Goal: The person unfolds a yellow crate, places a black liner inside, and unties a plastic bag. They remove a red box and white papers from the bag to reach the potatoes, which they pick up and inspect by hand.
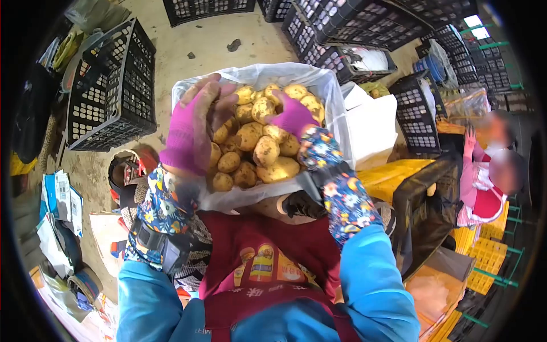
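pink-gloved left grip: raised over the left side of the heap, palm turned inward, soiled fingers loosely curled and apart, nothing pinched that i can see
pink-gloved right grip: down at the back right of the heap, fingers bent over the potatoes — whether they pinch one, i cannot tell
potatoes: heaped straight in front of me, yellow and smeared with soil, between and below my hands
white plastic liner: around the potatoes on all sides, its edge gathered along the rim
flowered cuffs: on both my forearms, dark straps around them, over blue sleeves
dark red apron: on my front, printed with a picture
black crate: on the floor to my left — more black crates stand stacked ahead and right
white sheet: just beside the liner, on its right
co-worker: in a pink sleeve, far right, well apart from me
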`<state>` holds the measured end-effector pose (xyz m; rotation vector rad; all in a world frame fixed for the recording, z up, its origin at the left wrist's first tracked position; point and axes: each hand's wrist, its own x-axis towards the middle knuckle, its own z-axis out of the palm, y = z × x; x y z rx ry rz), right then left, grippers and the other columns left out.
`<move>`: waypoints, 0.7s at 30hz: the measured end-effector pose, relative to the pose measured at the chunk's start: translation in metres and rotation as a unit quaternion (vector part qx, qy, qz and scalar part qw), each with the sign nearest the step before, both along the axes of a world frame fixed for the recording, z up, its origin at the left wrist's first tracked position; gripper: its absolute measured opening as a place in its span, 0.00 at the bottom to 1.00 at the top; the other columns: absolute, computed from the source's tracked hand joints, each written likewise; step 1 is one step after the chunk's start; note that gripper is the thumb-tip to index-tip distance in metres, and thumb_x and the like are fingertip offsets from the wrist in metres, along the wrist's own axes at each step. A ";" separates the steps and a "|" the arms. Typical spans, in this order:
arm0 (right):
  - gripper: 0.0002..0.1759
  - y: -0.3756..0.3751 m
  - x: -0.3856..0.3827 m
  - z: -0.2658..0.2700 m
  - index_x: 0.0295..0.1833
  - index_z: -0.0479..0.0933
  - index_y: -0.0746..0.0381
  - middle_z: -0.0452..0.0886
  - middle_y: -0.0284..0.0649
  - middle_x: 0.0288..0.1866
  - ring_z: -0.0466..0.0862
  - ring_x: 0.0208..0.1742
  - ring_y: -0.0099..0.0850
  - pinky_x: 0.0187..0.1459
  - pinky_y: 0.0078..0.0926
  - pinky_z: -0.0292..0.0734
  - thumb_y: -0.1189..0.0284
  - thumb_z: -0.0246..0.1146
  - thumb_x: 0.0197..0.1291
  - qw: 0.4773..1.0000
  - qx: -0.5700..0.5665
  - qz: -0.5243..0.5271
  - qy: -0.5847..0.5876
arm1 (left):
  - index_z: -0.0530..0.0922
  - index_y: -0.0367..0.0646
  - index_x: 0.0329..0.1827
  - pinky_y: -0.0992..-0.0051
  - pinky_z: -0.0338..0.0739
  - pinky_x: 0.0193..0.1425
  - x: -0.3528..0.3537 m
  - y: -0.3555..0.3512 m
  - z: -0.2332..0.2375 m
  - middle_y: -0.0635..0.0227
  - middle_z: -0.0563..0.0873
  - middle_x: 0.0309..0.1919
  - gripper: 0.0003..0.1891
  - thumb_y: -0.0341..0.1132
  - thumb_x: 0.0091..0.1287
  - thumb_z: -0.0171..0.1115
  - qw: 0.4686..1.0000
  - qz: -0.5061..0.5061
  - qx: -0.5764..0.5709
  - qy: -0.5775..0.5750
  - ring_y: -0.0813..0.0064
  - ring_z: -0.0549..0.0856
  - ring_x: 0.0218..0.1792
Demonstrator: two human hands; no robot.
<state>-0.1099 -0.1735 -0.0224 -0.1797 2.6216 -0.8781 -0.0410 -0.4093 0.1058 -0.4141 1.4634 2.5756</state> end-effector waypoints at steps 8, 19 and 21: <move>0.51 -0.047 -0.015 -0.061 0.70 0.66 0.58 0.79 0.53 0.57 0.80 0.60 0.48 0.60 0.41 0.76 0.54 0.80 0.39 0.994 0.044 -0.090 0.049 | 0.72 0.42 0.67 0.74 0.75 0.60 -0.002 0.002 -0.005 0.67 0.84 0.52 0.23 0.43 0.74 0.58 0.999 -0.022 0.005 -0.030 0.72 0.83 0.55; 0.37 -0.006 0.057 0.106 0.66 0.70 0.63 0.80 0.53 0.58 0.81 0.59 0.49 0.58 0.39 0.77 0.55 0.72 0.57 0.956 -0.183 0.011 0.231 | 0.61 0.43 0.76 0.68 0.80 0.58 0.008 0.060 -0.028 0.65 0.75 0.60 0.29 0.46 0.76 0.52 0.977 -0.199 0.057 0.050 0.74 0.78 0.57; 0.24 -0.007 0.072 0.124 0.61 0.76 0.61 0.84 0.52 0.50 0.84 0.53 0.49 0.54 0.40 0.79 0.57 0.63 0.67 0.958 -0.094 -0.023 0.270 | 0.61 0.41 0.75 0.69 0.80 0.60 0.011 0.066 -0.035 0.64 0.74 0.63 0.30 0.48 0.76 0.52 0.965 -0.223 0.081 0.114 0.73 0.79 0.57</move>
